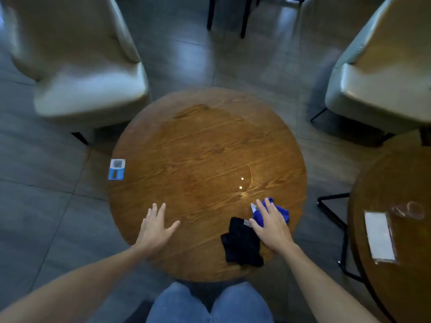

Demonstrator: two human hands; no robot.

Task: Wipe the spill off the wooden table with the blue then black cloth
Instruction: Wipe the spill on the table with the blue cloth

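The right hand (pixel 270 226) lies flat, fingers spread, on the blue cloth (pixel 278 212); the left hand (pixel 155 226) rests open on the wooden table (pixel 163 148). The black cloth (pixel 241 243) waits beside (untouched). The spill (pixel 210 145) looks largely unwiped.
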